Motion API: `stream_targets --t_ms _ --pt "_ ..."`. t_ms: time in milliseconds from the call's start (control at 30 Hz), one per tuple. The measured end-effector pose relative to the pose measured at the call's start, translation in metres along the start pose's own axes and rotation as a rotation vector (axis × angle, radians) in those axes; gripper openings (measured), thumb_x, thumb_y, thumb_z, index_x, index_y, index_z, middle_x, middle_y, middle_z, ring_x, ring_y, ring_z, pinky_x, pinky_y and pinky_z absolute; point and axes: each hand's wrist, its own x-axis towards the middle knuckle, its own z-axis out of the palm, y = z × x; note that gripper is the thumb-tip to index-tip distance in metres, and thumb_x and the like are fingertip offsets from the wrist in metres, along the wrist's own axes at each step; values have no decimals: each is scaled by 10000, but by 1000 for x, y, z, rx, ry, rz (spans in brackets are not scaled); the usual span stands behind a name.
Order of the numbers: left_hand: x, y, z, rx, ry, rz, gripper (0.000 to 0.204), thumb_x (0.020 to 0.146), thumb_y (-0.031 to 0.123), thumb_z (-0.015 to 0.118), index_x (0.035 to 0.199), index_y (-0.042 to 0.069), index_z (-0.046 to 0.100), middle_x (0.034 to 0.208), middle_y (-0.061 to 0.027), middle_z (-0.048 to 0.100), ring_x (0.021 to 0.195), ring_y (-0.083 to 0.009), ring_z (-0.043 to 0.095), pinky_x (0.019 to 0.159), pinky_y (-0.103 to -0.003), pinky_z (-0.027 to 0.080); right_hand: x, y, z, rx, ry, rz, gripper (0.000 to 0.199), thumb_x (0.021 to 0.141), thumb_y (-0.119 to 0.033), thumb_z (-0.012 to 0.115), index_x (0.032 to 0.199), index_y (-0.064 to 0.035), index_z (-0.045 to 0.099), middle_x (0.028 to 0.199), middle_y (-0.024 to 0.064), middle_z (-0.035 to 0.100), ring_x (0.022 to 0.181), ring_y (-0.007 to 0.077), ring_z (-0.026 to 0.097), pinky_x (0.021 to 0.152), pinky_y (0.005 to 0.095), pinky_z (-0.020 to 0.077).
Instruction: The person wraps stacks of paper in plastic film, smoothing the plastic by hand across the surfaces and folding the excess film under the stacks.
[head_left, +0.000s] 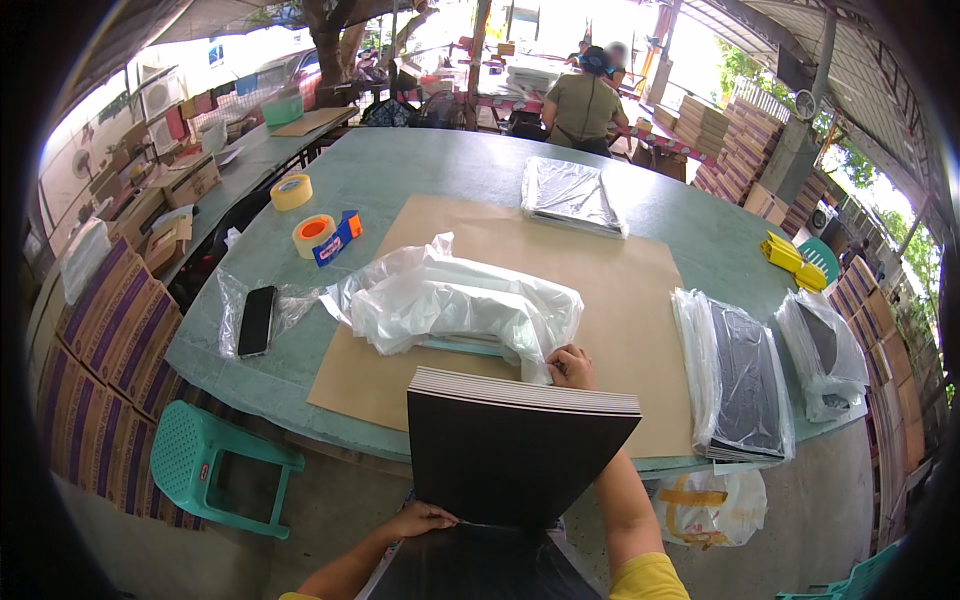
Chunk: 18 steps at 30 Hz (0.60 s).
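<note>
A green table [450,165] under a brown cardboard sheet [610,290], packing goods spread across it.

A stack of dark boards [510,455] stands tilted at the near edge; the left hand [420,520] curls its fingers against its lower corner, the right hand [570,368] pinches the crumpled clear bag [450,305] behind its top. Bagged dark stacks [740,380] lie right, two tape rolls [303,213] and a black phone [256,320] left.

bag [460,305] on cardboard sheet [620,300] | phone [256,320] left | wrapped stacks [740,380] right | tape rolls [312,235] behind phone
</note>
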Motion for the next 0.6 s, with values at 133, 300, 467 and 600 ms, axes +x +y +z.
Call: stream_targets --t_ms 133,300,467,600 --pt "-1 1 -1 -46 -7 0 267 799 277 548 982 91 604 929 -37 608 891 -123 539 811 -241 385 2 9 6 118 36 35 108 678 -133 611 754 -57 598 824 78 557 841 256 488 728 354 384" --pt "1 -3 1 -25 13 19 267 796 265 554 984 82 600 930 -36 608 893 -118 537 810 -240 389 2 25 10 348 30 11 92 727 -98 569 790 -32 578 695 64 546 652 196 500 587 292 406" --pt "1 1 0 -61 6 0 250 788 257 560 971 94 611 913 -32 615 887 -111 542 804 -219 384 15 34 -41 903 62 365 95 808 -93 500 785 -11 540 661 43 538 502 107 473 476 220 392" --pt "-1 -8 2 -105 35 -16 258 786 242 567 972 67 605 915 -49 614 887 -114 542 802 -220 388 33 -53 -106 825 9 214 135 829 -128 492 765 -11 512 827 99 572 531 101 510 506 211 422"
